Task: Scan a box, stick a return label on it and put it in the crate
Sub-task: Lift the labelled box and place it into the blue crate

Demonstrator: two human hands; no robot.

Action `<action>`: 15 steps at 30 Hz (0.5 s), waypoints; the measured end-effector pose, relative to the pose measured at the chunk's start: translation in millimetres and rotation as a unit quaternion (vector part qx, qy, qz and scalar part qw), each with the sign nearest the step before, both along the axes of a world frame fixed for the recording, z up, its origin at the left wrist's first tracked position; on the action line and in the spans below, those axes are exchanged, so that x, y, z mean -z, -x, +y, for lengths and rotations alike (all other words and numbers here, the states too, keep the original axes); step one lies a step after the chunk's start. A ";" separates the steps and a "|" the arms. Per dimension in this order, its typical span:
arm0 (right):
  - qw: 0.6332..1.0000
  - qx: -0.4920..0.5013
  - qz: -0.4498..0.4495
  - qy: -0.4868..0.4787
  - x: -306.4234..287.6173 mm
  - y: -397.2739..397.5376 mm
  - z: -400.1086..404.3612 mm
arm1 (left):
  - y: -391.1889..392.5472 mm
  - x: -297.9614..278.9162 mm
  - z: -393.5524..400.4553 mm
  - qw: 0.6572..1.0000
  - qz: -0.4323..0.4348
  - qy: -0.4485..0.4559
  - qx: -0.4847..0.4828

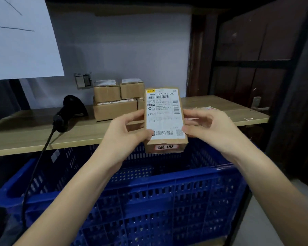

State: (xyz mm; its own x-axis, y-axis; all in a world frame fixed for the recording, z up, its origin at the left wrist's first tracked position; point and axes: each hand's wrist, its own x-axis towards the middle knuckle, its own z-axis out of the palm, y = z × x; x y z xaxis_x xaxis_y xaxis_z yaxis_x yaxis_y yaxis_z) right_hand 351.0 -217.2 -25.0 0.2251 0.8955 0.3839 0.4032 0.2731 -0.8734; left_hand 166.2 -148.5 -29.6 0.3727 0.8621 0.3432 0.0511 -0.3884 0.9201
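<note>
A small cardboard box [164,119] with a white shipping label on top is held between both hands above the blue plastic crate [135,190]. My left hand [124,134] grips its left side and my right hand [206,126] grips its right side. A red-and-white return label [165,146] with handwritten characters sticks to the box's near end face. The black barcode scanner [68,112] stands on the wooden shelf [43,137] to the left, its cable hanging down over the crate's left rim.
Several more cardboard boxes [116,100] are stacked at the back of the shelf against the wall. A sheet of labels [205,109] lies on the shelf at the right. A dark wooden door [256,59] stands to the right.
</note>
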 end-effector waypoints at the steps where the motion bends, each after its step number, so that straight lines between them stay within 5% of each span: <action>1: 1.000 0.005 0.003 0.003 -1.5 -5.5 -6.9 | -5.3 -0.5 -3.0 1.000 0.000 0.007 0.009; 15: 0.988 -0.024 0.020 0.152 -12.3 -73.1 -49.0 | -57.2 -2.0 -28.4 0.983 0.054 0.110 0.137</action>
State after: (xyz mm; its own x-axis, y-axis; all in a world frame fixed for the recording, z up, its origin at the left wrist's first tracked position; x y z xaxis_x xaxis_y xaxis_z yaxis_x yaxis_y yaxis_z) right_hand 424.1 -266.2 -12.8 0.1900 0.9779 0.0873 0.3592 0.0135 -0.9332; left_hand 223.4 -177.0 -27.6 0.6254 0.7732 0.1049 0.0743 -0.1928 0.9784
